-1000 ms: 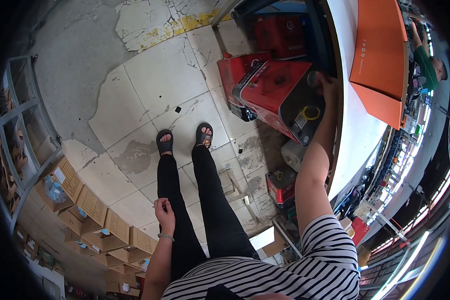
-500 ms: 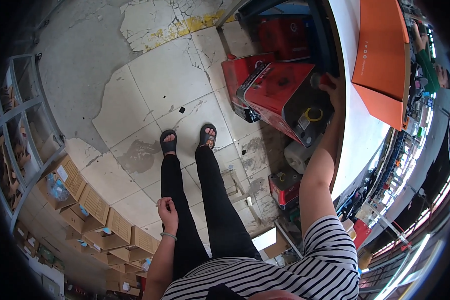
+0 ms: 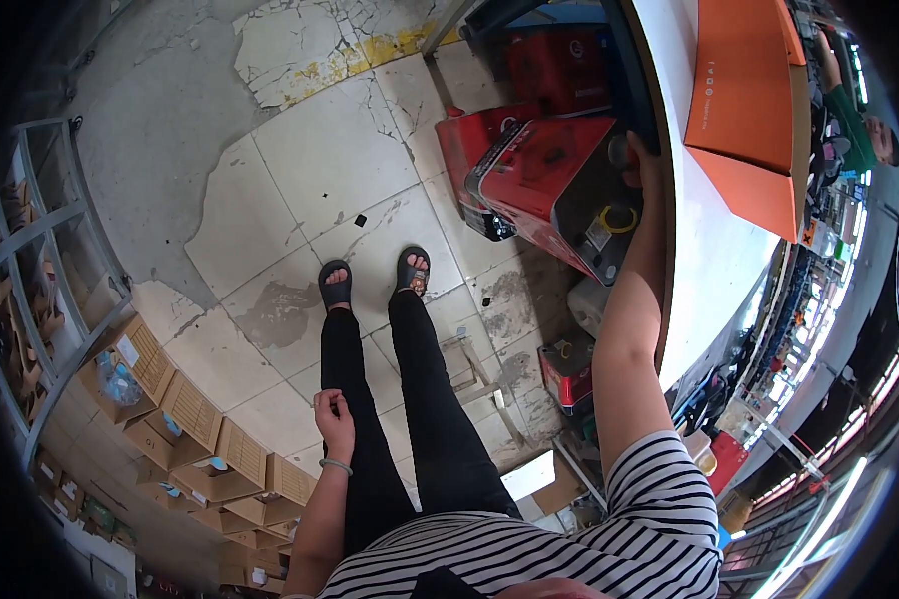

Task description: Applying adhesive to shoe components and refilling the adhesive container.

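Under the table's edge, my right hand (image 3: 645, 170) curls round a small dark, round container (image 3: 620, 152) with a red part, at the far end of a metal can's top. That can (image 3: 534, 170) is large, square and red, tilted, with a black top and a yellow ring handle (image 3: 617, 220). My fingers partly cover the small container. My left hand (image 3: 334, 417) hangs in front of my left thigh with its fingers curled in. What it holds, if anything, is hidden.
On the white table (image 3: 709, 270) at my right lies an orange box (image 3: 744, 90). More red cans (image 3: 559, 75) stand beneath it, beside a whitish jug (image 3: 587, 304). Cardboard boxes (image 3: 190, 409) and a metal rack (image 3: 45, 220) are at left. A person in green (image 3: 849, 130) is far right.
My right hand and the small round container have shifted slightly left and up in the picture. The table and orange box also appear farther left. My left hand stays nearly the same.
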A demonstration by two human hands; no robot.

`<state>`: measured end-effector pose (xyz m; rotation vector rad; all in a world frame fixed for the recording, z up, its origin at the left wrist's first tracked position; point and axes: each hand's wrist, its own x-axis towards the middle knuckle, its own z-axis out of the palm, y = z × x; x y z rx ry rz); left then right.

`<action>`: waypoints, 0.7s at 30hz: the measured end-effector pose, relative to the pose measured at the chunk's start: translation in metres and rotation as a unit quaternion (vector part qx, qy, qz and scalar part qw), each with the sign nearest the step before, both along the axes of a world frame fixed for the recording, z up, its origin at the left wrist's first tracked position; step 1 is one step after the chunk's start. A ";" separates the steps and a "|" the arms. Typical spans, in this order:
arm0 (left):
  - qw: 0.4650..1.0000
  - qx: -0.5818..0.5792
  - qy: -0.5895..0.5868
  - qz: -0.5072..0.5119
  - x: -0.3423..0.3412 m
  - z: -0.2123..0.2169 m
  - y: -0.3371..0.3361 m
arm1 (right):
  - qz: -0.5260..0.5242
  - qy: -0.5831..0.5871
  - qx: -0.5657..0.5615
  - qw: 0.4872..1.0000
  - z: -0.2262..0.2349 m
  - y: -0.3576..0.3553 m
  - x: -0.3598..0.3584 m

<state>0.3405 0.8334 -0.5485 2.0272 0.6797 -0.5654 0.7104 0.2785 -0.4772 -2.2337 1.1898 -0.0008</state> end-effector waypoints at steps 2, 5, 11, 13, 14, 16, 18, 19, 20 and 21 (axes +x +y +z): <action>1.000 -0.004 -0.008 -0.004 0.000 0.000 -0.003 | 0.003 0.025 -0.030 0.999 -0.007 -0.010 -0.002; 1.000 -0.016 -0.018 -0.013 -0.002 -0.008 -0.006 | 0.283 -0.100 -0.209 0.931 -0.049 -0.081 -0.026; 1.000 -0.007 -0.002 -0.013 -0.004 -0.002 0.000 | 0.208 -0.070 0.047 0.974 -0.036 -0.076 -0.029; 1.000 -0.002 -0.001 -0.019 -0.004 -0.001 0.003 | 0.220 -0.052 -0.023 0.974 -0.032 -0.068 -0.029; 1.000 -0.001 -0.005 -0.024 -0.005 -0.001 0.004 | 0.232 -0.035 -0.091 0.968 -0.032 -0.061 -0.028; 0.999 -0.002 -0.011 -0.032 -0.006 -0.004 0.004 | 0.262 -0.014 -0.090 0.961 -0.028 -0.090 -0.021; 0.999 -0.008 -0.001 -0.037 -0.009 -0.006 0.007 | 0.279 0.007 -0.066 0.958 -0.023 -0.089 -0.019; 0.999 -0.004 0.000 -0.041 -0.008 -0.006 0.008 | 0.275 0.006 -0.062 0.959 -0.021 -0.080 -0.016; 0.999 -0.005 0.007 -0.033 -0.008 -0.003 0.010 | 0.243 0.018 -0.031 0.969 -0.019 -0.072 -0.015; 1.000 -0.006 0.014 -0.026 -0.008 -0.001 0.012 | 0.210 0.030 0.001 0.977 -0.019 -0.065 -0.016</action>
